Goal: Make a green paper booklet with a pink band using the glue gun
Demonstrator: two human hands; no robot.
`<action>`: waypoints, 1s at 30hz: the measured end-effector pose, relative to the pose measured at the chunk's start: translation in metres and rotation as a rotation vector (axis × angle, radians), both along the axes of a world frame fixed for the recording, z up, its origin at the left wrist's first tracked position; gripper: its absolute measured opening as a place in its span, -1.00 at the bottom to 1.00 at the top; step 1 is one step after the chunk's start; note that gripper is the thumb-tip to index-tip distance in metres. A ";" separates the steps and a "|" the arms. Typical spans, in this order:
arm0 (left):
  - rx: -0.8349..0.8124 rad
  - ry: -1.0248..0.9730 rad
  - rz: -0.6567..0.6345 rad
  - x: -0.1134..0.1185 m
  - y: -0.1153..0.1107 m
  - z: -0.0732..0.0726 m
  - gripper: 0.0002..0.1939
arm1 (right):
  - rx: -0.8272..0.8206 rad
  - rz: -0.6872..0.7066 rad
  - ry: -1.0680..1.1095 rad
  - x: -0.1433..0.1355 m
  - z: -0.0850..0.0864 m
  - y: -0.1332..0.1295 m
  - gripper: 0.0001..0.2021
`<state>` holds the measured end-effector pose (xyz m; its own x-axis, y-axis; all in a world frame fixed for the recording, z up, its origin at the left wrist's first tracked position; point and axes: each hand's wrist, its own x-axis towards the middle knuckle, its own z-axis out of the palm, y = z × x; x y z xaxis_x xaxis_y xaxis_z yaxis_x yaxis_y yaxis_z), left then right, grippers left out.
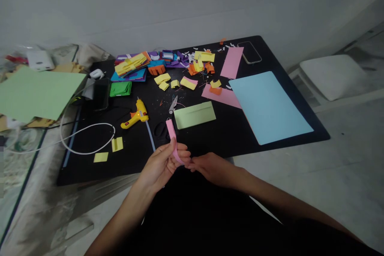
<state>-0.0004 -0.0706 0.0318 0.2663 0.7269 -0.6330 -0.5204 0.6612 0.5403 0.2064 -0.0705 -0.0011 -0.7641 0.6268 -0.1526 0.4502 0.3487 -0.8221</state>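
Note:
A narrow pink paper strip [171, 129] curves between my two hands at the front edge of the black table. My left hand [163, 164] grips it with the thumb pressed on its middle, the upper end sticking up. At the strip's lower right end, my right hand [210, 168] pinches it with closed fingertips. Just beyond the hands lie black-handled scissors [173, 106], partly hidden, and a folded light green paper [195, 115]. A yellow glue gun [136, 115] with a pale glue stick rests to the left.
Across the black table [210, 140] lie a blue sheet [271, 106], pink papers [232, 62], a phone [249, 53], yellow bundles [132, 65] and coloured scraps. A white cable [87, 153] loops at left beside a green sheet [36, 90]. A white stool [333, 74] stands at right.

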 end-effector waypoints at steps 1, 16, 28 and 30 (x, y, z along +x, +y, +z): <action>0.010 -0.012 -0.032 -0.001 -0.001 0.000 -0.69 | 0.047 0.030 -0.017 0.001 0.001 0.001 -0.68; 0.042 -0.028 -0.118 -0.011 -0.002 0.015 -0.67 | 0.451 0.101 -0.027 0.003 -0.022 -0.008 -0.59; 0.136 0.060 -0.113 -0.012 -0.002 0.018 -0.67 | 0.524 0.090 -0.089 0.014 -0.015 0.003 -0.78; 0.140 0.063 -0.144 -0.013 -0.002 0.020 -0.67 | 0.535 0.101 -0.079 0.014 -0.016 0.003 -0.76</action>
